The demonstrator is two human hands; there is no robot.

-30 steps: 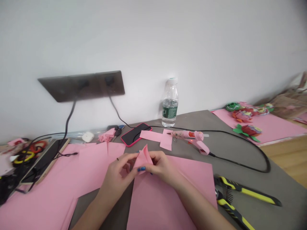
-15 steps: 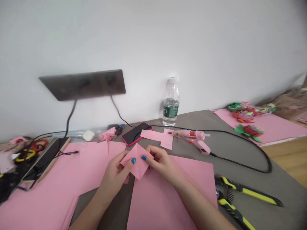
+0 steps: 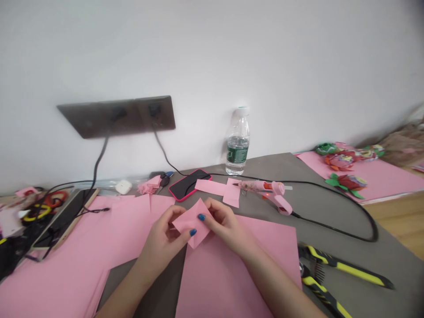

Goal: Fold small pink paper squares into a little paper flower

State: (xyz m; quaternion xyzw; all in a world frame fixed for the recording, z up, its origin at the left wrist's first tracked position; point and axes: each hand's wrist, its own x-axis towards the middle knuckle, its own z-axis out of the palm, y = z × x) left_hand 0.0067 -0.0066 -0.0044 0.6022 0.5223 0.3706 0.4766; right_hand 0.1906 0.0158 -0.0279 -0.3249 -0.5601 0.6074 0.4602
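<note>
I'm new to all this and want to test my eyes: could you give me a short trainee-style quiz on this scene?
1. True or false: the left hand and the right hand both hold the folded pink paper.
2. How does the bottle rest? A) on its side B) upright C) upside down
3. Fill the gap: the hand tool to the right of the large pink sheet has black and ____ handles.

Key: 1 true; 2 B; 3 yellow
</note>
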